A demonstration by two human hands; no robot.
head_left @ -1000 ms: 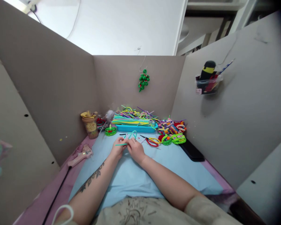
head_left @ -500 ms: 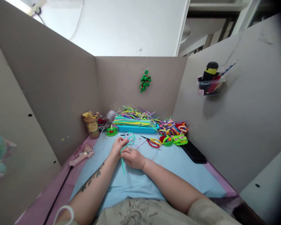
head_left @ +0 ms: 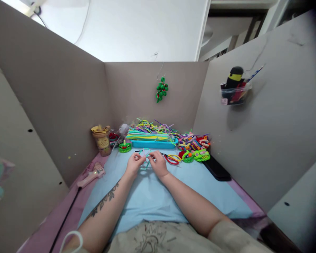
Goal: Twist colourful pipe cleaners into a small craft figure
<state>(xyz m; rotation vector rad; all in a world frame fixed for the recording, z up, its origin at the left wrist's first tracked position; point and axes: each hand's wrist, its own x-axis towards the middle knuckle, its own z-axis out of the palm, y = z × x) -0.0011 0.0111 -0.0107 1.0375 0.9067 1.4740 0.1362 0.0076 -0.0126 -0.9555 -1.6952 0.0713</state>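
- Keeping low at my front: one printed shirt, and beyond it a blue sheet, creased, under my forearms.
- One pink glue gun, corded, to my left, a small light showing on its body.
- One left hand, thumb and fingers closed in a pinch on the teal stem.
- One right hand, its fingertips just beside the left's, likewise pinched together on the stem, other fingers curled.
- One teal stem, fuzzy and bendable, between my hands above the sheet; part loops past my fingertips, part hangs below them. Exact crossings too small to tell.
- Step in hand, as I judge it: shaping that stem by fingertip. The next move calls for a steady left pinch, so the bend keeps its form, and a light right-hand guide on the loose length.
- One pair of scissors, red and yellow handles, lying beyond my right hand, partly hidden by it.
- One black case, far right.
- Green figures, near the case.
- One blue tray, heaped with coloured stems.
- One green ornament, hanging at the back panel.
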